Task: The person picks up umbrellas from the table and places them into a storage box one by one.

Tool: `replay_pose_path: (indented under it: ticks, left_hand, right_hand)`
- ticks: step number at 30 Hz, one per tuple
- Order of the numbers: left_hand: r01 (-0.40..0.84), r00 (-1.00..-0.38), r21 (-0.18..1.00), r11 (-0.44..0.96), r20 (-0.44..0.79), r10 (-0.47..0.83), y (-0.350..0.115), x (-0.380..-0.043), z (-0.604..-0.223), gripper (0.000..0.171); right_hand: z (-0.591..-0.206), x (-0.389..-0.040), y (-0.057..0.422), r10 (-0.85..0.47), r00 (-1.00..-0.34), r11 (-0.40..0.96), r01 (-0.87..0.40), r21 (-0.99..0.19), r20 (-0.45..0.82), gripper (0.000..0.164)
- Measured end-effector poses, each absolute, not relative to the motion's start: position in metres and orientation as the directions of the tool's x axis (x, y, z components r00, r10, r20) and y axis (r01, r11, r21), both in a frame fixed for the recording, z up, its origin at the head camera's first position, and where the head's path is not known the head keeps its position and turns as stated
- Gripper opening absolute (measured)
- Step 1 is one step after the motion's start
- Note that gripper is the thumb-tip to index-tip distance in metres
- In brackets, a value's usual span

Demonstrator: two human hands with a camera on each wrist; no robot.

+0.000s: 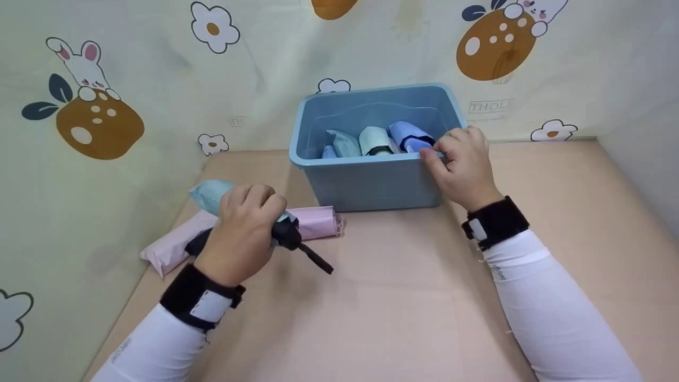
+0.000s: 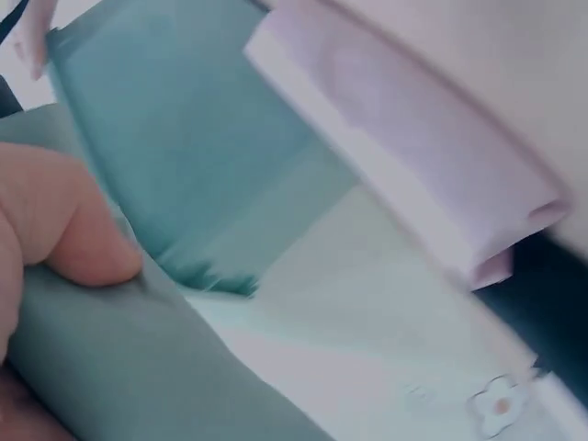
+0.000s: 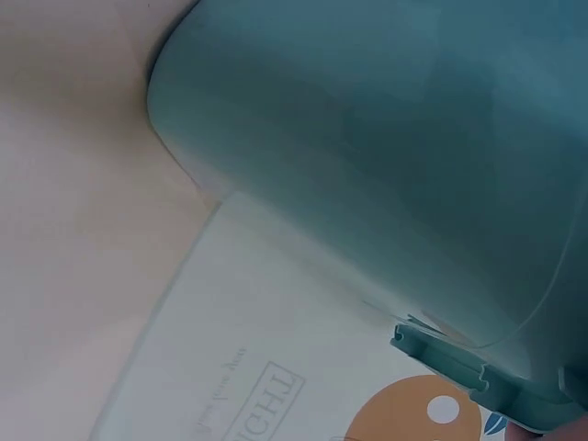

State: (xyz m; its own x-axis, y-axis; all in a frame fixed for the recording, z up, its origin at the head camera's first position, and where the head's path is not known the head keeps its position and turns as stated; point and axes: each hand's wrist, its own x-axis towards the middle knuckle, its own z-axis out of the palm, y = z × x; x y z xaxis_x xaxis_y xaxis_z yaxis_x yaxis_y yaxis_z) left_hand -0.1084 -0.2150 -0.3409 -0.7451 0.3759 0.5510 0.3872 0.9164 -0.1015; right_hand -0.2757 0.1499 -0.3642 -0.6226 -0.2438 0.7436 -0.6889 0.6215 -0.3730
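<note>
My left hand (image 1: 241,233) grips a folded umbrella (image 1: 211,195) in a light blue-green sleeve, above the left of the table. Its black handle and wrist strap stick out to the right. In the left wrist view, the thumb lies along the sleeve (image 2: 138,349). My right hand (image 1: 467,170) holds the front right rim of a blue bin (image 1: 371,185), thumb outside the front wall. Inside the bin lie several sleeved umbrellas, among them a pale green one (image 1: 374,139) and a blue one (image 1: 408,133). The bin's lower contents are hidden.
Under and beside my left hand, a pink sleeved umbrella (image 1: 175,244) and another pink one (image 1: 316,222) lie on the table (image 1: 382,307). The bin stands near the patterned back wall (image 1: 265,106); another wall runs along the left.
</note>
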Motion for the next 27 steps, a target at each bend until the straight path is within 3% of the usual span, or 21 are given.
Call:
replay_pose_path:
  ticks: [9,14,20,27]
  left_hand:
    - [0.508,-0.630,-0.070,0.858,0.649,0.426,-0.203,-0.119,-0.299,0.032]
    - [0.598,-0.568,-0.088,0.797,0.655,0.499,-0.190,-0.142,-0.285,0.022]
    - [0.671,-0.576,-0.029,0.741,0.610,0.544,-0.170,-0.178,-0.275,0.034]
    - [0.718,-0.591,0.049,0.695,0.570,0.570,-0.144,-0.213,-0.266,0.035]
  right_hand:
    - [-0.364,-0.274,0.149,-0.243,-0.648,0.617,-0.677,-0.400,0.722,0.038]
    - [-0.365,-0.275,0.150,-0.236,-0.658,0.618,-0.669,-0.412,0.715,0.038]
    - [-0.366,-0.276,0.151,-0.233,-0.658,0.616,-0.670,-0.414,0.716,0.039]
    - [-0.367,-0.278,0.151,-0.243,-0.619,0.608,-0.697,-0.380,0.747,0.040]
